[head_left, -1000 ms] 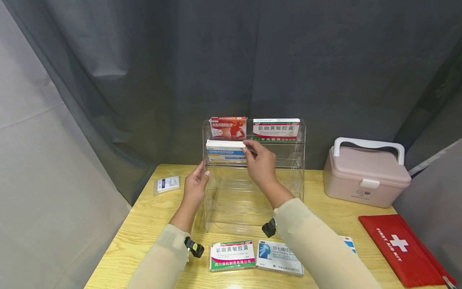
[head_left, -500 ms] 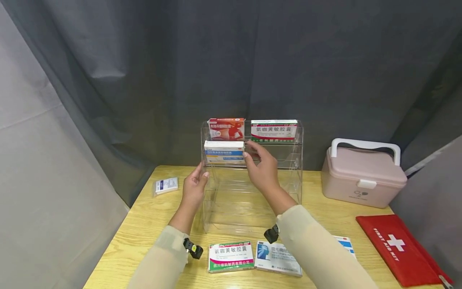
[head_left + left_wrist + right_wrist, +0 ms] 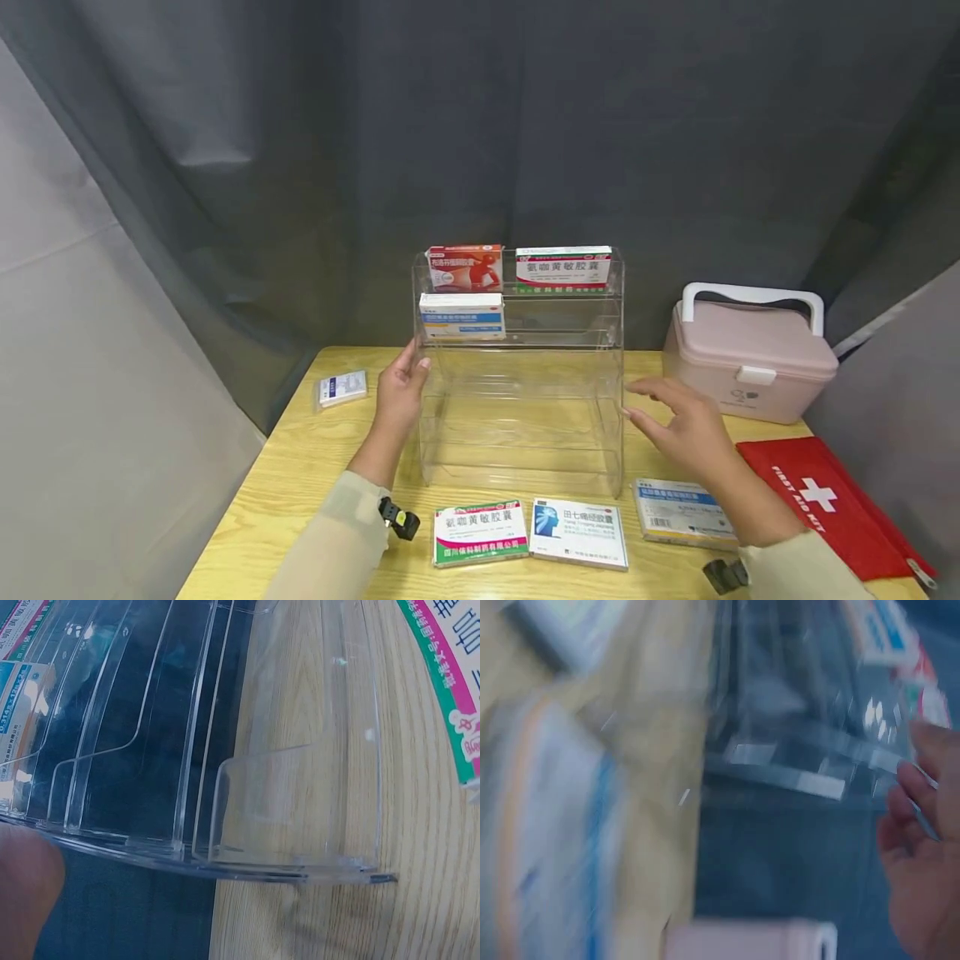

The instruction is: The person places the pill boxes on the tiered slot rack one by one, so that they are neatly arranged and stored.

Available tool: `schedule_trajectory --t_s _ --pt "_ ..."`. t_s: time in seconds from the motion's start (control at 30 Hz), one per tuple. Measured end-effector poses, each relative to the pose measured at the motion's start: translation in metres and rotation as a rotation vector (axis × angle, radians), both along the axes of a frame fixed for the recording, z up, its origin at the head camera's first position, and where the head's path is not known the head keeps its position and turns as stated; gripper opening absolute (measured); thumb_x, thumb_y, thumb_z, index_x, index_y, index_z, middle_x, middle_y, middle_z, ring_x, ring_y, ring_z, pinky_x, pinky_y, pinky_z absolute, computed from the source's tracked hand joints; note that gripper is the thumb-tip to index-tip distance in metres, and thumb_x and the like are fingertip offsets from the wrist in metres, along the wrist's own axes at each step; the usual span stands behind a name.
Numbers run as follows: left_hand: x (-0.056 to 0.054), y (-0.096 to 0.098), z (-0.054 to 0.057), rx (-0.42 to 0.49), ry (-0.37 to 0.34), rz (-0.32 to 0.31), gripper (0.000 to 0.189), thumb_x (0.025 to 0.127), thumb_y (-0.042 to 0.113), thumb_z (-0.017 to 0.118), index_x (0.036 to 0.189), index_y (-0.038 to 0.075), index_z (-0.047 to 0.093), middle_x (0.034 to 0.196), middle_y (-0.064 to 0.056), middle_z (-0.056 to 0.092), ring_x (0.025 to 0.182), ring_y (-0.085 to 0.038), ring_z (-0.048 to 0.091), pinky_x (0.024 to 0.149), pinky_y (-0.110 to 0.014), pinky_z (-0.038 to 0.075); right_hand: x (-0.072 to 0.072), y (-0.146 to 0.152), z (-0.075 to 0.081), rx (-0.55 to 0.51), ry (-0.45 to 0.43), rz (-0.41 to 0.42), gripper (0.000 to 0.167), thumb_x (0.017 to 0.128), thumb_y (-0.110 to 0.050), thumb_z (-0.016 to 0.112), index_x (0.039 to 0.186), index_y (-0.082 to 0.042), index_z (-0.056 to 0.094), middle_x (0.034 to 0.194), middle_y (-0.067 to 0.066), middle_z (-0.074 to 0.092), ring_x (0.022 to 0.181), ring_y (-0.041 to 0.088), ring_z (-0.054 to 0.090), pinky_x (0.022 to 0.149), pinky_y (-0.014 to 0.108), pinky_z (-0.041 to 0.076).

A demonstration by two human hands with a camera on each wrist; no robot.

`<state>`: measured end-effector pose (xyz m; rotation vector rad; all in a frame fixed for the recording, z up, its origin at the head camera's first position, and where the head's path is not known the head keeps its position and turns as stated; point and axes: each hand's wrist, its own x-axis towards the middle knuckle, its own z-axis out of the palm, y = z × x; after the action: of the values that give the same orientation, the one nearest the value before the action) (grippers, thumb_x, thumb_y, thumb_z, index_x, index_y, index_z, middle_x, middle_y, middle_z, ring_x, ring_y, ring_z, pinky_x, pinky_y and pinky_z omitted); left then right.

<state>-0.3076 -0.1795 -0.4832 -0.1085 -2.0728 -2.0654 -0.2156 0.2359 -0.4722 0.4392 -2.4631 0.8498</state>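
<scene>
A clear acrylic display rack [image 3: 517, 479] with stepped tiers stands on the table. On its top tier sit a red-orange medicine box [image 3: 465, 268] and a white-green-magenta medicine box [image 3: 563, 268]. One tier lower, at the left, rests a white-and-blue medicine box [image 3: 462, 317]. My left hand [image 3: 401, 387] touches the rack's left side, its thumb spread from the fingers; the left wrist view shows a fingertip at the panel's edge. Holding nothing, my right hand [image 3: 686, 425] is in the air just right of the rack, thumb and fingers apart. The right wrist view is blurred.
Flat in front of the rack lie a green-and-magenta box [image 3: 481, 533], a white box with a blue head picture [image 3: 578, 534] and a white-and-blue box [image 3: 684, 512]. A small packet [image 3: 342, 388] lies left. At right are a pink case [image 3: 750, 358] and a red first aid pouch [image 3: 840, 517].
My right hand has let go of the white-and-blue box in the second tier and moved right and down, past the rack's right side. My left hand has stayed at the rack's left side.
</scene>
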Motion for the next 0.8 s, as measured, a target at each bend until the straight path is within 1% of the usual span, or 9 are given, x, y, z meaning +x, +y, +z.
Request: schedule_trajectory --t_s 0.03,0.1,0.2,0.33,0.4,0.5,0.6,0.67,0.8 --pt "0.001 -0.001 0.001 -0.002 0.002 -0.001 0.057 0.111 0.011 0.061 0.165 0.013 0.046 0.173 -0.011 0.042 0.162 -0.034 0.040 0.132 -0.043 0.037 0.006 0.011 -0.005 0.020 -0.083 -0.019 0.041 0.090 -0.018 0.092 0.127 -0.011 0.078 0.126 0.013 0.079 0.111 0.036 0.074 0.090 0.057 0.065" --pt "0.002 -0.002 0.001 -0.010 -0.001 -0.002 0.057 0.112 0.012 0.060 0.166 0.013 0.044 0.174 -0.010 0.040 0.162 -0.034 0.038 0.133 -0.044 0.037 0.016 0.032 -0.015 0.055 -0.254 -0.051 0.045 0.088 -0.027 0.094 0.128 -0.013 0.078 0.128 0.014 0.078 0.114 0.040 0.072 0.092 0.064 0.064" --pt "0.003 -0.002 0.002 -0.024 -0.002 -0.006 0.058 0.112 0.014 0.060 0.167 0.013 0.043 0.175 -0.008 0.039 0.163 -0.032 0.038 0.133 -0.043 0.036 0.028 0.059 -0.033 0.086 -0.483 -0.076 0.054 0.084 -0.036 0.096 0.130 -0.013 0.078 0.130 0.015 0.077 0.115 0.041 0.072 0.093 0.063 0.065" --pt "0.002 -0.001 0.000 -0.010 0.021 -0.017 0.057 0.112 0.010 0.059 0.166 0.010 0.043 0.174 -0.010 0.039 0.163 -0.033 0.037 0.134 -0.043 0.034 0.036 0.087 -0.053 0.100 -0.662 -0.081 0.067 0.075 -0.041 0.100 0.130 -0.011 0.077 0.128 0.017 0.077 0.112 0.037 0.072 0.093 0.060 0.066" --pt "0.002 -0.001 0.000 -0.001 0.032 -0.020 0.057 0.112 0.009 0.059 0.166 0.009 0.043 0.174 -0.010 0.040 0.163 -0.033 0.037 0.134 -0.042 0.034 0.038 0.097 -0.061 0.111 -0.721 -0.070 0.076 0.069 -0.043 0.102 0.133 -0.011 0.075 0.132 0.017 0.075 0.117 0.037 0.070 0.097 0.062 0.065" --pt "0.002 0.000 0.000 0.001 0.034 -0.020 0.057 0.111 0.009 0.059 0.166 0.010 0.044 0.173 -0.011 0.041 0.163 -0.033 0.038 0.134 -0.042 0.034 0.041 0.109 -0.071 0.127 -0.785 -0.036 0.094 0.059 -0.049 0.104 0.139 -0.013 0.071 0.140 0.017 0.070 0.125 0.039 0.066 0.104 0.070 0.059" --pt "0.001 -0.001 0.000 -0.004 0.025 -0.017 0.057 0.112 0.011 0.060 0.166 0.011 0.044 0.173 -0.010 0.041 0.162 -0.031 0.039 0.133 -0.040 0.035 0.044 0.116 -0.080 0.120 -0.822 -0.003 0.106 0.053 -0.054 0.104 0.144 -0.017 0.067 0.146 0.016 0.066 0.129 0.039 0.062 0.108 0.071 0.057" --pt "0.000 -0.001 -0.001 -0.007 0.024 -0.015 0.057 0.112 0.012 0.060 0.166 0.011 0.043 0.173 -0.009 0.042 0.162 -0.030 0.039 0.133 -0.040 0.036 0.047 0.120 -0.085 0.114 -0.822 0.016 0.108 0.052 -0.056 0.103 0.146 -0.017 0.065 0.147 0.017 0.064 0.128 0.037 0.062 0.108 0.070 0.058" --pt "0.000 -0.001 -0.002 -0.016 0.030 -0.006 0.056 0.112 0.013 0.061 0.166 0.012 0.045 0.172 -0.008 0.043 0.162 -0.029 0.040 0.133 -0.039 0.036 0.049 0.121 -0.090 0.119 -0.802 0.007 0.110 0.053 -0.059 0.102 0.147 -0.017 0.064 0.146 0.017 0.064 0.127 0.035 0.063 0.108 0.070 0.058"
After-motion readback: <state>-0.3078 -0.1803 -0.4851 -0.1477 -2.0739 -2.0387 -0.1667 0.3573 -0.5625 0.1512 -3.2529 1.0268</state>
